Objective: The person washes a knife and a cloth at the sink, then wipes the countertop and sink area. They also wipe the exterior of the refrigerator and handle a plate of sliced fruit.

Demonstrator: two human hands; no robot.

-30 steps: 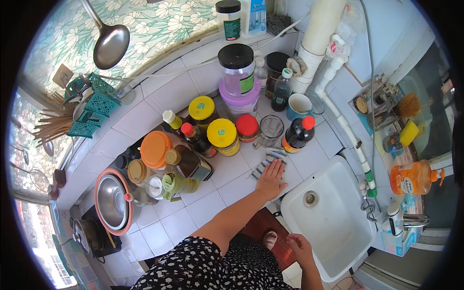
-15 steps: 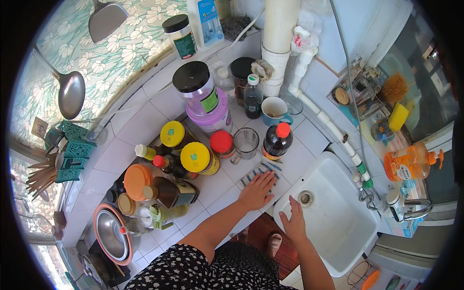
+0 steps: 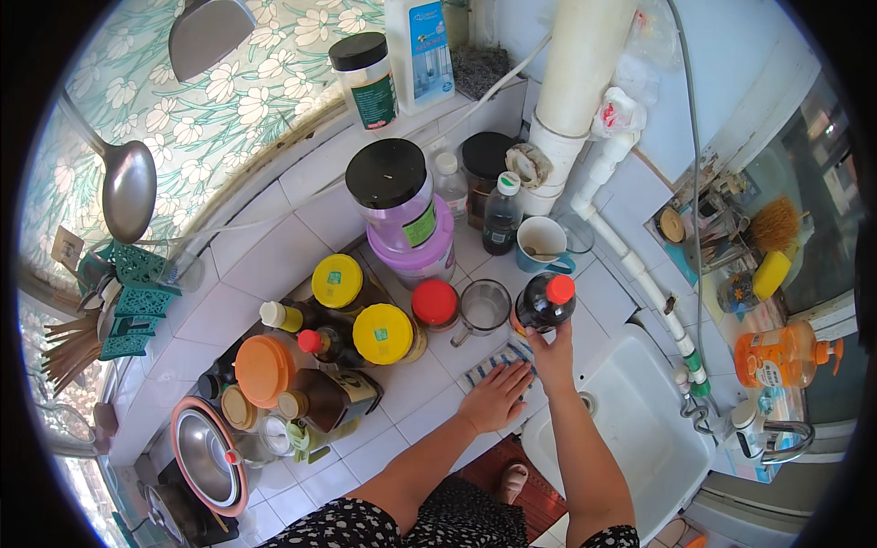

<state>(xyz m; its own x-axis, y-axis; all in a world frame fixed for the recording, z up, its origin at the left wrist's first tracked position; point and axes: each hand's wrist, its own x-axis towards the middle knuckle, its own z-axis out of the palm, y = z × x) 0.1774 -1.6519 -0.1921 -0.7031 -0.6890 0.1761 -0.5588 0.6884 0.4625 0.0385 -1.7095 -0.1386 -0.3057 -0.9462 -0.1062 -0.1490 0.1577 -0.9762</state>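
Note:
My left hand (image 3: pixel 498 396) lies flat, fingers stretched out, on a folded striped cloth (image 3: pixel 477 373) on the tiled counter (image 3: pixel 413 388). Beyond the cloth's right end stands a dark bottle with a red cap (image 3: pixel 541 309). My right hand (image 3: pixel 552 354) has its thumb and fingers closed on the near, lower side of that bottle; part of the grip is hidden. Just left of the bottle is a clear glass mug (image 3: pixel 483 309). A blue cup with a spoon in it (image 3: pixel 543 248) stands behind, next to a small green-capped bottle (image 3: pixel 502 217).
Yellow-lidded jars (image 3: pixel 384 334), a red-lidded jar (image 3: pixel 435 303) and several bottles crowd the counter's left. At the right are a white sink (image 3: pixel 653 429), a faucet (image 3: pixel 776 429) and an orange pump bottle (image 3: pixel 776 354). A lilac tub (image 3: pixel 416 258) stands by the tiled wall.
My right hand has moved from above the sink's edge up to the red-capped bottle and taken hold of it. My left hand stays flat on the cloth. The whole view has shifted slightly.

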